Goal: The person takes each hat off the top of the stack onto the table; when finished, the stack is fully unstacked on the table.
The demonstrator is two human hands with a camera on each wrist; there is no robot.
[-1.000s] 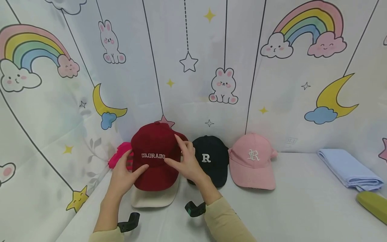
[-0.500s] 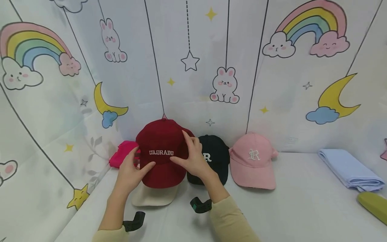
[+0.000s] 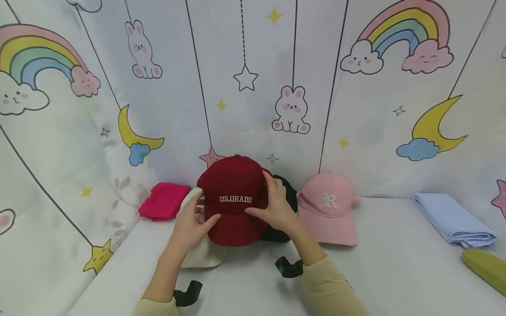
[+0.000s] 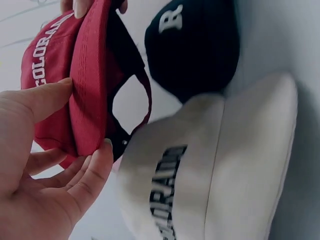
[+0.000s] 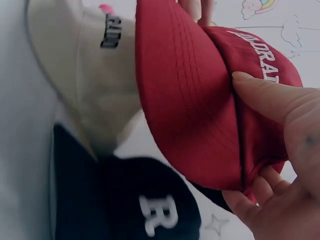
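A dark red baseball cap [image 3: 236, 182] with white COLORADO lettering is held up off the table between both hands. My left hand [image 3: 190, 228] grips its left side, thumb on the front near the brim and fingers curled behind, as the left wrist view shows. On the other side my right hand [image 3: 276, 204] grips it the same way. Behind and below the red cap sit a cream cap [image 4: 190, 170] with dark lettering and a black cap [image 5: 150, 200] with a white R. In the head view the red cap hides much of both.
A pink cap [image 3: 328, 206] stands right of the black one. Bright pink folded cloth [image 3: 163, 202] lies at the back left. Far right are a folded light-blue cloth [image 3: 454, 221] and a yellow-green object [image 3: 486, 267] cut by the frame. A patterned curtain [image 3: 245, 114] hangs behind the white table [image 3: 395, 276].
Both hands have carried the red cap to the right, from in front of the cream cap to between the cream and black caps. More of the bright pink cloth shows now.
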